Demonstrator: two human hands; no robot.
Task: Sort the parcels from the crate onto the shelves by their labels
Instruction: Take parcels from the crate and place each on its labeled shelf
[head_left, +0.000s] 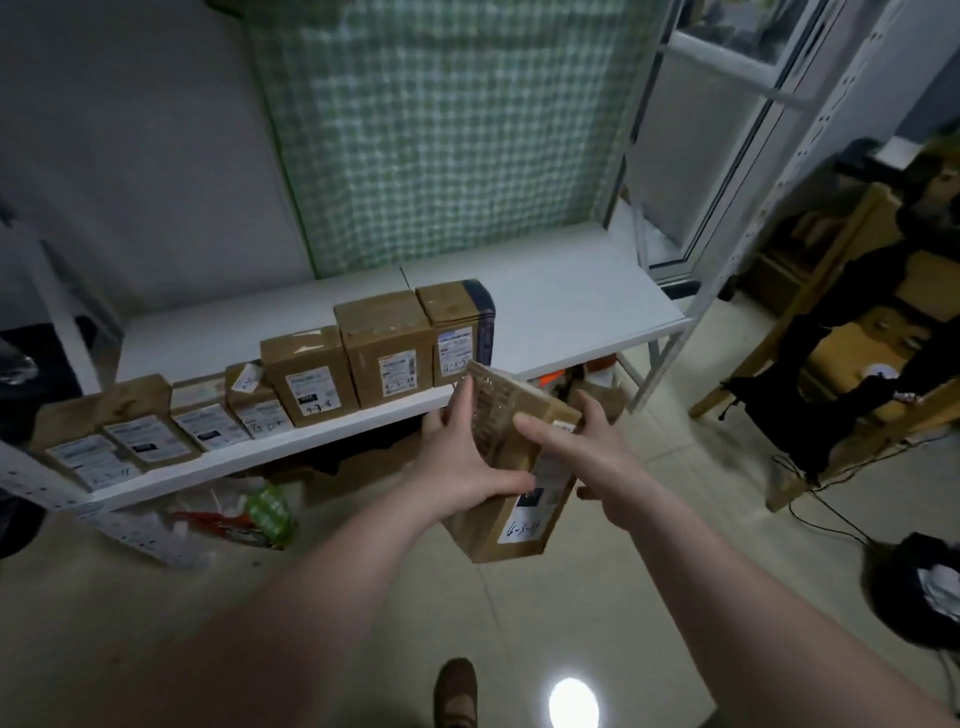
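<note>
While L grip (467, 462), R grip (602, 457) clasp it, parcel (488, 535) tilts btwn.

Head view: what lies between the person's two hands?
A brown labelled parcel, held by left hand and right hand, shown in the head view.

Row of boxes (306, 379) fills shelf (571, 306) front, left end to middle. You get bare board right of last box (454, 332), up to corner post (750, 223). Strip behind row open too.
</note>
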